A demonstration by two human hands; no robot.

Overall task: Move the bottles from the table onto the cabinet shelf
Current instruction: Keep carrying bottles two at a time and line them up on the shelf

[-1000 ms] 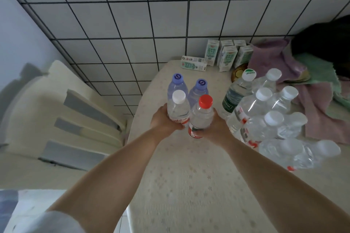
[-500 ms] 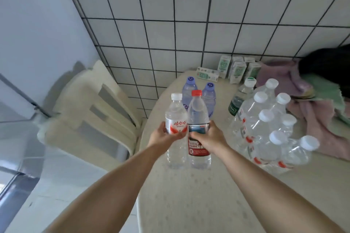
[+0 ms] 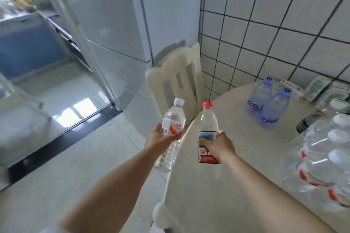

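Currently, step: the person is carrying two bottles off the table (image 3: 236, 185); by my reading this is the transit leg, pick-up done and placing not yet begun.
Left hand (image 3: 161, 139): fingers are wrapping the label band of the white-capped bottle (image 3: 173, 125), clamped on it; the bottle is hanging upright beyond the table's left edge, over the floor.
Right hand (image 3: 217, 146): fingers are closing round the label of the red-capped bottle (image 3: 208, 128), thumb pressing the front; the bottle is standing upright in the air above the table's left edge (base clear of the top, as far as I can tell).
Spacing: the two carried bottles are sitting apart, not touching each other.
Left on the table: two blue-capped bottles (image 3: 267, 106) are standing together toward the table's far side; a cluster of white-capped bottles (image 3: 322, 159) is crowding its right side, blurred.
Destination: the cabinet shelf is not showing in this view; a pale chair (image 3: 176, 83) is standing just beyond the table's far-left edge, against the tiled wall (image 3: 274, 24).
Next move, judged: it is calling for a turn away from the table to find the shelf, both grips staying firm, bottles kept upright and clear of the chair back.
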